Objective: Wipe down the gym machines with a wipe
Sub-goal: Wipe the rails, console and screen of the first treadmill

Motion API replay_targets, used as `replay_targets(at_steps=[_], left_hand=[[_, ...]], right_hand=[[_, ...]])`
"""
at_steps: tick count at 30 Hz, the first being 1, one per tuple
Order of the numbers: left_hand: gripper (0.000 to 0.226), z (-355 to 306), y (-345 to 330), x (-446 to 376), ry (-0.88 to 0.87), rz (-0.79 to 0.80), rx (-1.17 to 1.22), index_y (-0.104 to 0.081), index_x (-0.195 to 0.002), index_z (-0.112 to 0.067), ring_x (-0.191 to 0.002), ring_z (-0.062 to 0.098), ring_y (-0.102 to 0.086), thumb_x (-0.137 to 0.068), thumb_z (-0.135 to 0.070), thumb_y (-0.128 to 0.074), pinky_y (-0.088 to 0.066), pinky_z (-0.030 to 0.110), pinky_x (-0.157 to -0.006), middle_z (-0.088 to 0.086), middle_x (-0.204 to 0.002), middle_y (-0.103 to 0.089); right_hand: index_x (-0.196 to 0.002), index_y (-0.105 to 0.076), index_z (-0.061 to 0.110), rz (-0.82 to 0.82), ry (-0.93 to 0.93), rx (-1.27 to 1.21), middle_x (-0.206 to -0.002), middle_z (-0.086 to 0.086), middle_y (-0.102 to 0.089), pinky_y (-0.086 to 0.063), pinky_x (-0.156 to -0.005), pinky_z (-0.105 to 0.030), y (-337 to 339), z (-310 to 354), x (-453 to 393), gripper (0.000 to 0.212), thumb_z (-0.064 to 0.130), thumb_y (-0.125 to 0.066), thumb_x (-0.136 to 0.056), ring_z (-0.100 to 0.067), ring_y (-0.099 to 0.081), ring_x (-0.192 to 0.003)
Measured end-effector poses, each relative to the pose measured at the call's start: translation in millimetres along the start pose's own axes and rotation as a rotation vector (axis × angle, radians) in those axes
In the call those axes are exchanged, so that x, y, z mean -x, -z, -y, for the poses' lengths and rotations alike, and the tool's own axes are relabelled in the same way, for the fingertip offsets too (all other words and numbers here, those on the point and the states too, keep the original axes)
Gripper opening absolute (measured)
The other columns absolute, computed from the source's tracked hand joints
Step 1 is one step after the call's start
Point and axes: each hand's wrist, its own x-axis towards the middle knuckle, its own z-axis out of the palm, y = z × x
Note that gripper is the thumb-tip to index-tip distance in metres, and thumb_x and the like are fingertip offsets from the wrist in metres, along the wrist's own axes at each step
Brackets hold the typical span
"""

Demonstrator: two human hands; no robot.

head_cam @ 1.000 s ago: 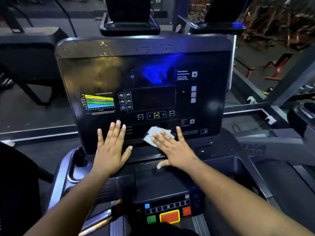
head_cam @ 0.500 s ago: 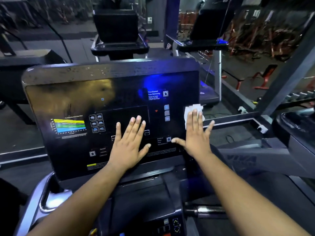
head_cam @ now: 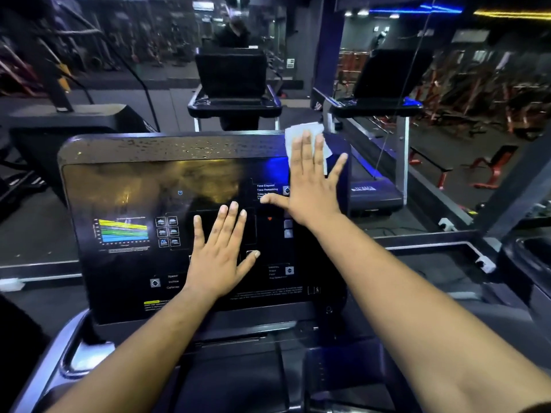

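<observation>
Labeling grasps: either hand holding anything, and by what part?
Neither grips. Right hand presses the wipe flat on the console, fingers over its middle; left hand rests flat there.

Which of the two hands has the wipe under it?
The right hand, up at the console's top right corner, presses the white wipe flat under straight fingers. The left hand lies bare on the panel's middle.

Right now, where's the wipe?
In the head view the wipe is at the top right corner of the console, pressed flat under the right hand's fingers; the left hand rests lower, mid-panel.
</observation>
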Motion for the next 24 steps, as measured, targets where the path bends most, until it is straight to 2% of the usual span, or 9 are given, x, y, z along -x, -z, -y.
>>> replay_targets(at_steps=[8, 16, 20, 24], left_hand=[[0.088, 53, 11, 38, 0.179, 0.022, -0.031, -0.014, -0.163, -0.011, -0.158, 0.022, -0.006, -0.097, -0.064, -0.034, -0.003, 0.064, -0.123, 0.008, -0.171, -0.008], [0.087, 140, 21, 112, 0.352, 0.043, -0.092, -0.023, -0.161, -0.007, -0.157, 0.024, -0.014, -0.096, -0.063, -0.037, -0.005, 0.065, -0.123, 0.009, -0.17, -0.013], [0.086, 175, 21, 147, 0.384, 0.048, -0.082, -0.022, -0.161, -0.008, -0.157, 0.024, -0.011, -0.096, -0.062, -0.037, 0.0, 0.062, -0.124, 0.009, -0.171, -0.012], [0.082, 200, 18, 172, 0.374, 0.068, -0.088, -0.027, -0.16, -0.011, -0.157, 0.024, -0.013, -0.096, -0.062, -0.038, 0.002, 0.064, -0.122, 0.01, -0.17, -0.014]], right_hand=[[-0.159, 0.011, 0.009, -0.049, 0.303, 0.034, -0.168, -0.009, 0.016, 0.001, -0.112, -0.075, 3, 104, -17, 0.132, 0.098, -0.017, -0.066, -0.03, 0.016, -0.154], [-0.16, 0.012, 0.013, -0.007, 0.559, 0.121, -0.168, -0.006, 0.016, 0.005, -0.111, -0.076, 7, 236, -38, 0.127, 0.098, -0.011, -0.069, -0.029, 0.019, -0.154], [-0.159, 0.013, 0.013, 0.025, 0.616, 0.149, -0.168, -0.005, 0.018, 0.006, -0.111, -0.075, 6, 296, -35, 0.126, 0.098, -0.011, -0.069, -0.028, 0.021, -0.153], [-0.159, 0.011, 0.012, 0.033, 0.663, 0.167, -0.168, -0.006, 0.015, 0.002, -0.112, -0.075, -16, 311, -6, 0.128, 0.098, -0.012, -0.068, -0.028, 0.017, -0.154]])
